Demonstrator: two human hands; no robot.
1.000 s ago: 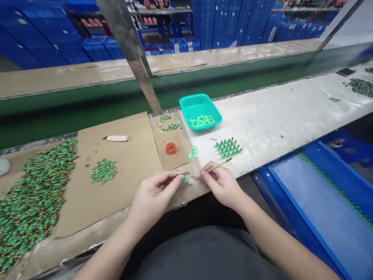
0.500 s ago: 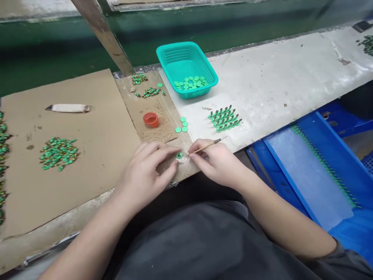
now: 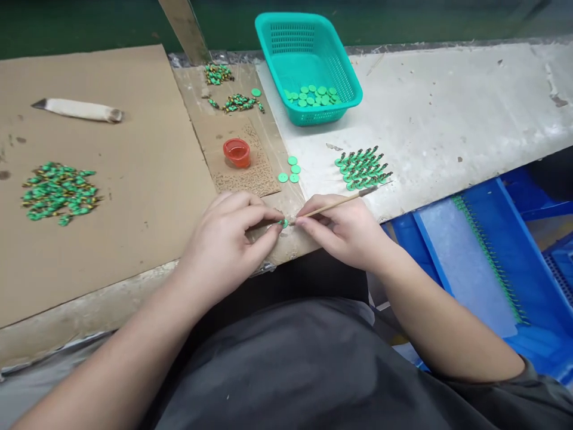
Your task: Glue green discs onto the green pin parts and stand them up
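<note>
My left hand (image 3: 235,242) is closed, with thumb and forefinger pinching a small green disc (image 3: 285,224) at the bench's near edge; the fingertips hide part of it. In my right hand (image 3: 347,230) lies a thin paintbrush (image 3: 335,205), gripped between thumb and fingers. Its dark end points up and right, while the wooden end is beside the disc; whether they touch I cannot tell. Several loose green discs (image 3: 293,169) lie just beyond my hands. An orange-red cup (image 3: 237,153) with liquid stands on a cardboard piece (image 3: 264,170).
A teal basket (image 3: 353,95) holds several green discs. Rows of discs with dark upright figures (image 3: 363,167) stand on the white bench. Piles of small green-and-gold pieces (image 3: 60,192) (image 3: 239,103) lie on cardboard, near a wrapped pointed tool (image 3: 80,110). Blue trays (image 3: 532,245) sit below right.
The view has shifted, bringing the bench closer. My left thumb and forefinger have closed onto the green disc, which lay apart between my hands before. The paintbrush stays in my right hand.
</note>
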